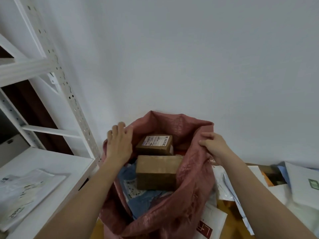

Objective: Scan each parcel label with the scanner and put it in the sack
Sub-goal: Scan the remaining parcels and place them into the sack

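- While both arms reach forward, the big pinkish-red sack (189,178) sits right in the middle, mouth wide open, so I'll place everything off that.
- Nearest bit, just right of the sack's near side: a messy pile of white mailers (229,190), one with a red printed mark, lying on something yellowish.
- Left of the sack: a white shelf board (57,200) with flat plastic-wrapped packets (25,188) on it.
- Inside the sack, near side: a blue mailer bag (138,200) with a label, partly under a plain brown box (158,173).
- Just behind that box, deeper in the sack: a second brown box (155,144) with a white shipping label facing up. Print's too blurry to read.
- Left hand (119,144) is on the sack's left rim, fingers bunched fairly close together and laid over the edge. Can't tell if the fingertips actually hook the fabric.
- Right hand (214,145) is on the right rim, fingers and thumb curled and pinching a fold of the sack fabric.
- Further right of the sack: more white and pale blue mailers (303,185), one with a green mark.
- Far left of the sack: a white metal rack (69,94) with punched uprights.
- Behind the sack: plain white wall (189,57).
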Available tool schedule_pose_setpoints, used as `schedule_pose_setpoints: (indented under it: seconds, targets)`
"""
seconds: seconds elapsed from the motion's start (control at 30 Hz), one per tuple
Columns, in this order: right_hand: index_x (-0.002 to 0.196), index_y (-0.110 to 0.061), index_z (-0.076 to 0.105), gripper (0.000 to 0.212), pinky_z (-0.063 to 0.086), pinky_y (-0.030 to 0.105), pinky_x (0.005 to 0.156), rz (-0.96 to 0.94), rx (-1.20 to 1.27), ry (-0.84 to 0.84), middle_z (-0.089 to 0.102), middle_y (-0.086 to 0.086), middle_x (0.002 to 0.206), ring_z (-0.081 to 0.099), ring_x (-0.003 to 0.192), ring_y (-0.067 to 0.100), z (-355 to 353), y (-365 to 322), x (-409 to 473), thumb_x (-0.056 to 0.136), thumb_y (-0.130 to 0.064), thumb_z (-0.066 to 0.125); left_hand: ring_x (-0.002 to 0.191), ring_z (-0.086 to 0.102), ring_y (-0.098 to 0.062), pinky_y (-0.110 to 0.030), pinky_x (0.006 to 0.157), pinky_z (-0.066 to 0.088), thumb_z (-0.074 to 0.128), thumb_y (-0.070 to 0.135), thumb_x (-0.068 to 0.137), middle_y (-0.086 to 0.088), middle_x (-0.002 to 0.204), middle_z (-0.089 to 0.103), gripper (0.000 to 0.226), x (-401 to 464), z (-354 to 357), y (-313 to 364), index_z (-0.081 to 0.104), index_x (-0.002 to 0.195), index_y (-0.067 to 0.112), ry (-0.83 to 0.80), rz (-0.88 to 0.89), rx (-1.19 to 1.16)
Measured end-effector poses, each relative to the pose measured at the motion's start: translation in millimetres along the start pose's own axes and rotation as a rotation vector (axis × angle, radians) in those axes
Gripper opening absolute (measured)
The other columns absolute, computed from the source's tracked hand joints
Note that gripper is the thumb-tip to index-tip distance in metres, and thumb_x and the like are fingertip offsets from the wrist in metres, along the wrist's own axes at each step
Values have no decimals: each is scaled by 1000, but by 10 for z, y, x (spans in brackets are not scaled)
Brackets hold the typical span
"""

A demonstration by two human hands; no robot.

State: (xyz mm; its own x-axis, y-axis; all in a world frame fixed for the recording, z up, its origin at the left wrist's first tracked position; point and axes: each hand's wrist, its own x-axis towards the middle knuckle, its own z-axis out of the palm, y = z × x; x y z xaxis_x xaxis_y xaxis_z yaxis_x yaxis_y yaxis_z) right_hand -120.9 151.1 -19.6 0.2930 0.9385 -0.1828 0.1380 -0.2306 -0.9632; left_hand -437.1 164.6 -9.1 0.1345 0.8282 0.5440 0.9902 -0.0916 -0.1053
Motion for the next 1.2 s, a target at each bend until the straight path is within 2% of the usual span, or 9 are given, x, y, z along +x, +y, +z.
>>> schedule_pose_setpoints:
  seconds: [0.1, 0.2, 0.33, 0.5, 0.67, 0.77, 0.97, 1.07, 1.2]
  targets:
    - [148, -31, 30, 77, 47, 50, 102, 67, -152, -75, 41, 8, 146, 51, 124, 29, -1, 126, -60, 84, -27, 71, 99, 53, -21, -34, 85, 49, 61, 22, 88, -2, 106, 51, 17, -72, 136, 61, 61, 104, 17, -287, 67, -227]
    - [153, -39, 1, 112, 42, 50, 106, 168, -307, -128, 26, 15, 150, 41, 130, 37, 25, 273, -149, 73, -47, 80, 105, 53, -27, -39, 91, 47, 58, 29, 91, -6, 115, 48, 26, -214, 259, 60, 57, 114, 17, -592, -77, -268]
    - [152, -34, -13, 132, 37, 51, 109, 265, -477, -91, 15, 21, 154, 28, 138, 39, 75, 487, -224, 64, -55, 83, 126, 33, -39, -50, 106, 34, 54, 22, 91, -14, 137, 30, 40, -381, 379, 24, 41, 129, 19, -594, -190, -195]
    - [153, -24, 18, 86, 51, 42, 91, 215, -329, -183, 45, 17, 134, 52, 106, 31, 72, 573, -176, 83, -8, 66, 130, 20, -48, -58, 105, 34, 62, 29, 88, -21, 141, 17, 56, -376, 371, -121, 36, 133, 10, -544, -454, -141]
    - [119, -19, 53, 42, 47, 40, 97, -183, 42, 506, 63, 9, 113, 60, 105, 31, -81, 216, -21, 81, -3, 51, 128, 37, -44, -48, 105, 36, 54, 21, 90, -24, 143, 37, 39, -324, 401, -371, 53, 127, 6, -773, -488, -25]
    - [133, -27, 38, 58, 51, 48, 93, -130, 29, 355, 53, 11, 127, 58, 103, 29, -58, 130, 7, 81, -17, 60, 106, 60, -27, -29, 83, 47, 62, 25, 88, -12, 121, 63, 33, -355, 409, -358, 63, 116, 7, -989, -325, -154]
    - [151, -34, -10, 122, 30, 55, 112, 72, -440, 61, 1, 17, 153, 24, 137, 46, 208, 348, -185, 71, -49, 80, 106, 61, -19, -26, 86, 48, 66, 34, 87, -4, 122, 63, 42, -435, 482, -200, 63, 122, 12, -1164, -243, -168]
    - [151, -33, 6, 104, 16, 59, 114, -194, -722, 183, -1, 15, 158, 4, 144, 41, 287, 340, -273, 75, -48, 75, 101, 62, -20, -28, 80, 47, 66, 32, 87, -5, 112, 67, 32, -381, 495, -243, 68, 110, 11, -1077, -246, -238]
    - [135, -28, 51, 63, 23, 48, 115, -344, -883, -143, 28, 7, 149, 21, 140, 31, 357, 149, -348, 78, -44, 73, 95, 65, -21, -29, 69, 48, 75, 33, 80, -9, 99, 68, 31, -302, 446, -145, 68, 98, 9, -1050, -185, -228]
